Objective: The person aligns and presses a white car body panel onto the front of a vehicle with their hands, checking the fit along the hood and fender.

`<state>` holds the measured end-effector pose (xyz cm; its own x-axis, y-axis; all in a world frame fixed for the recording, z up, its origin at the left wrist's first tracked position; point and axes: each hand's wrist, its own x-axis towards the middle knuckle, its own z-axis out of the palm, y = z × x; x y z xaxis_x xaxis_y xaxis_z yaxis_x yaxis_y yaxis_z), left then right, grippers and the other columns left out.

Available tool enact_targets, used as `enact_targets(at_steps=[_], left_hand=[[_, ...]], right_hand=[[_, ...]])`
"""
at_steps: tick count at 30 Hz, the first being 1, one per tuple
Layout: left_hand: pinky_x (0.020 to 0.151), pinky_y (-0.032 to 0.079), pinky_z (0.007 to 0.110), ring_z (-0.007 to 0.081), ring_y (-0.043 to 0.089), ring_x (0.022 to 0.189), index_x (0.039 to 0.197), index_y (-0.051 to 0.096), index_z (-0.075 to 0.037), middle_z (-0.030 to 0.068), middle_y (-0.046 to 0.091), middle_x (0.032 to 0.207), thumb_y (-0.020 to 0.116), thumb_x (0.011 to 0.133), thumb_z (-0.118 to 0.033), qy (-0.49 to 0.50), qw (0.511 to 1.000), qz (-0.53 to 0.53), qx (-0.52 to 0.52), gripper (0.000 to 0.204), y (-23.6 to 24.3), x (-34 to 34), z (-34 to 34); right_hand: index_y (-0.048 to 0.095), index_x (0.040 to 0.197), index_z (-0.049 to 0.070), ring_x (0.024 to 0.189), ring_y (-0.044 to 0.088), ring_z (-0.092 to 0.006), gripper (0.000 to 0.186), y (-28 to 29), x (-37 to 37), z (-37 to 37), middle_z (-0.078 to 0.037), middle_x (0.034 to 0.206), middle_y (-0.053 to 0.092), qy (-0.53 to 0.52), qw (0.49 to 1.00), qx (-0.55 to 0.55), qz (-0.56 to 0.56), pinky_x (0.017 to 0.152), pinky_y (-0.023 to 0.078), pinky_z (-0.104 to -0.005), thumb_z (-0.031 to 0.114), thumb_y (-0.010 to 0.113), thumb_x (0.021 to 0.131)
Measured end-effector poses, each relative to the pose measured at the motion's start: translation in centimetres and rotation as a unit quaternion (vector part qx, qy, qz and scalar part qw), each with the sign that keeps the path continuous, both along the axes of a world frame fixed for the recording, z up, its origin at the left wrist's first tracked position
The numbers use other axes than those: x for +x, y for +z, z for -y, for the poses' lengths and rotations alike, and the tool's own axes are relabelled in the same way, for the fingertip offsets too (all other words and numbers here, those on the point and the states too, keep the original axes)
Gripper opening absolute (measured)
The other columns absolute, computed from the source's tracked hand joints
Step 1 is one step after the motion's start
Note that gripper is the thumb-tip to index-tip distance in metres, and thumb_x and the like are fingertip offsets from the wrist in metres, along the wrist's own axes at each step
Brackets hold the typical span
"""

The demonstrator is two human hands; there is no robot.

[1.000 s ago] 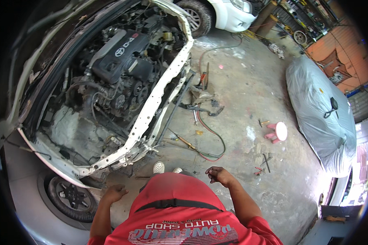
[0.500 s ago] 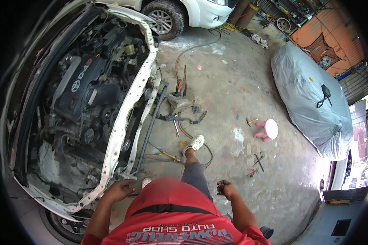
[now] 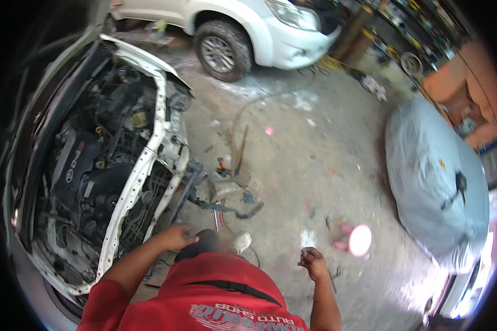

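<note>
My left hand (image 3: 183, 237) hangs low beside the white front frame (image 3: 143, 160) of the dismantled vehicle, fingers loosely curved and apart. My right hand (image 3: 312, 263) is out over the concrete, fingers curled; whether they hold something small is too blurred to tell. Left of me lies the exposed engine bay (image 3: 83, 171), with a dark engine cover (image 3: 72, 165). A dark bar (image 3: 182, 196), a curved dark part (image 3: 246, 211) and hoses (image 3: 232, 132) are on the floor just ahead. My shoe (image 3: 242, 243) shows between my hands.
A white vehicle (image 3: 284, 44) stands ahead. A covered car (image 3: 431, 176) lines the right side. A pink stool (image 3: 359, 240) and small tools (image 3: 334, 222) are on the floor right of me. Cluttered shelving (image 3: 408, 27) and an orange corrugated panel (image 3: 458, 77) are at the far right.
I have stepped forward alongside the engine bay; the white vehicle appears larger and the stool lower in view. My left hand has risen beside the frame; the picture has blurred somewhat.
</note>
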<state>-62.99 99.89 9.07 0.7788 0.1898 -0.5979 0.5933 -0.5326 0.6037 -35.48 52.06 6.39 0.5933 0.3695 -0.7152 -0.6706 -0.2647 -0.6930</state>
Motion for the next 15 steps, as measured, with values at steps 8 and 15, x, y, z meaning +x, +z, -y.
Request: enact_targets(at_steps=[8, 15], left_hand=[[0.092, 0.055, 0.049, 0.0411, 0.071, 0.105, 0.125, 0.072, -0.010, 0.0217, 0.075, 0.111, 0.071, 0.092, -0.049, -0.014, 0.998, -0.015, 0.056, 0.051, -2.4, 15.3, -3.0], [0.098, 0.053, 0.051, 0.0418, 0.068, 0.113, 0.131, 0.070, -0.012, 0.0225, 0.072, 0.122, 0.067, 0.093, -0.042, -0.048, 0.999, -0.003, -0.017, 0.049, -8.9, 32.2, -7.9]], right_hand=[[0.063, 0.109, 0.004, 0.071, 0.063, -0.0191, 0.012, 5.8, 20.5, -12.2, -0.010, 0.084, 0.067, 0.036, 0.992, 0.103, 0.065, 0.071, 0.058, -0.0376, 0.013, 0.065, 0.102], [0.065, 0.111, -0.001, 0.069, 0.065, -0.0199, 0.015, 4.4, 37.5, -27.2, -0.012, 0.088, 0.070, 0.200, 0.972, 0.081, 0.095, 0.067, 0.057, -0.0342, 0.003, 0.069, 0.097]])
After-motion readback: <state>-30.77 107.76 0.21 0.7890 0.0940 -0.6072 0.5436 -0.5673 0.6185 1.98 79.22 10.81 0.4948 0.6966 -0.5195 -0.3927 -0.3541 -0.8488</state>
